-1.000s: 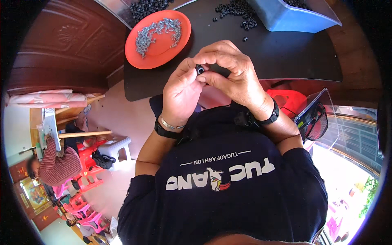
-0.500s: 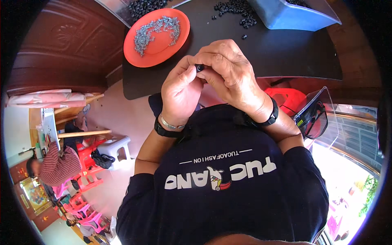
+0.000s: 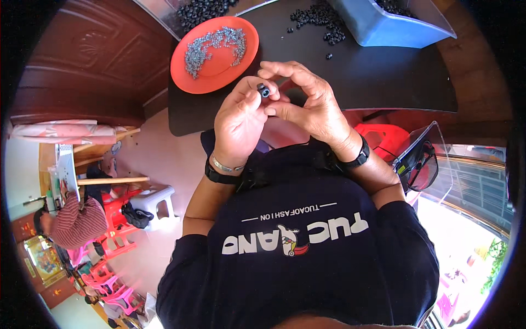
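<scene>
My left hand [image 3: 239, 116] pinches a small black hollow plastic part [image 3: 265, 92] between thumb and fingertips, its round opening showing. Just to the right is my right hand [image 3: 316, 105], with thumb and index finger spread well apart and nothing seen between them. Its thumb tip comes close to the left fingers; whether they touch I cannot tell. Both hands are raised over the near edge of the dark table [image 3: 394, 79]. Beyond the left hand, an orange-red plate [image 3: 222, 61] carries many tiny silvery metal pieces [image 3: 198, 52].
Loose small black parts [image 3: 320, 19] lie at the back of the table beside a bluish plastic bin [image 3: 383, 35]. A clear container of black parts [image 3: 203, 12] stands behind the plate. At far left, a person in a striped top [image 3: 82, 222] is near several stools [image 3: 156, 205].
My right fingers have come off the black part and spread open. The part now stays in my left fingers, with more of it showing. The view has shifted slightly.
</scene>
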The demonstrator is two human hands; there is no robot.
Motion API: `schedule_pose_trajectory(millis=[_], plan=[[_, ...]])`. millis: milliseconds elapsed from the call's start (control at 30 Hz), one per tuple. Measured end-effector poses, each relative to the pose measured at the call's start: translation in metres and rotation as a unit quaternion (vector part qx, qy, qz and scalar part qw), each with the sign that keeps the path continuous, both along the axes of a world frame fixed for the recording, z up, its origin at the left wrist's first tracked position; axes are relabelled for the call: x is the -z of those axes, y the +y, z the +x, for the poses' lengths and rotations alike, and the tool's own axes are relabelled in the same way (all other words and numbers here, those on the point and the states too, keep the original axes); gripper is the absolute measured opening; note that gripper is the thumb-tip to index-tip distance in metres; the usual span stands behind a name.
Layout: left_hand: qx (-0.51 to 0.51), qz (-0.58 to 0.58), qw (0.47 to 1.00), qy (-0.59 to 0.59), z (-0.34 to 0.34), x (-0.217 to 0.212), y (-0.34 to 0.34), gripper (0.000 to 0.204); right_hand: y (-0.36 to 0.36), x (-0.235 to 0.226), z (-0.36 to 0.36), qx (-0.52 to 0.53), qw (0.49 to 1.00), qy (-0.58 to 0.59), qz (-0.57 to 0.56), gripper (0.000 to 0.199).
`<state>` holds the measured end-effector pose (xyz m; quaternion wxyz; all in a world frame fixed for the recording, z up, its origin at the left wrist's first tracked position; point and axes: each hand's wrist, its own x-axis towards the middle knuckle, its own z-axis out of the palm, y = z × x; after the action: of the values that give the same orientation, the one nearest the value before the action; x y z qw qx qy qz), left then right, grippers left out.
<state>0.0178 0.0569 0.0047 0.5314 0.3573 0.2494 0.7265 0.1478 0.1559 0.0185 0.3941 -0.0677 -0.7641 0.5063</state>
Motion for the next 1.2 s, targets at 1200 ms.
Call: schedule_pose_trajectory(millis=[1200], plan=[[0.027,-0.097,0.994,-0.041,0.011,-0.006,-0.002,0.022,0.000,0.000,0.000,0.113,0.956,0.049,0.268,0.028]])
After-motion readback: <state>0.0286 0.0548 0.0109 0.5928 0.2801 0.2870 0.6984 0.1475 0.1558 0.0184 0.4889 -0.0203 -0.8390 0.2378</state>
